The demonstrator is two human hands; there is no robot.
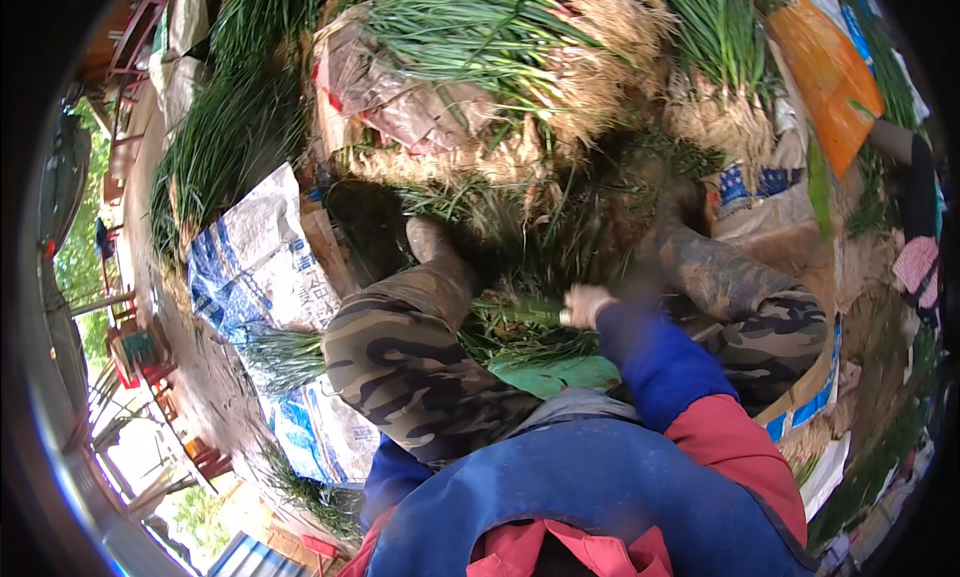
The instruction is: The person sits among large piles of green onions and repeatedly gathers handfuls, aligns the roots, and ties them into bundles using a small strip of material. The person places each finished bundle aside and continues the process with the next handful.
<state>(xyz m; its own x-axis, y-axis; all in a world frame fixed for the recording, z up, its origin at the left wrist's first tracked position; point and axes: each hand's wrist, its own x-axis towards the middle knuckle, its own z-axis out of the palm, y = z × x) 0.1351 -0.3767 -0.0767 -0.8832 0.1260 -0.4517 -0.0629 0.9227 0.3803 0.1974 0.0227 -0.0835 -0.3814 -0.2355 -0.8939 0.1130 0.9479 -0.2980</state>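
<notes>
My right hand [585, 306] is between my knees, its fingers curled around what may be green leaves; the grip is too blurred to make out. Loose green leaves [517, 337] lie beneath and beside it, above a green cloth or plastic piece [559, 374]. Out of view is my left hand; only its blue sleeve [394, 476] shows beside my left thigh. In front of my feet, a large heap of green onions [465, 33] lies with its pale, stringy roots [600, 59] towards the right, partly on a crumpled sack [405, 104].
More green onions lie at the upper left [232, 119] and upper right [720, 29]. White and blue woven sacks [262, 254] flank my left leg, with a small green bunch [281, 359] on them. An orange sheet [829, 81] is at the right, near another person's dark sleeve [922, 194].
</notes>
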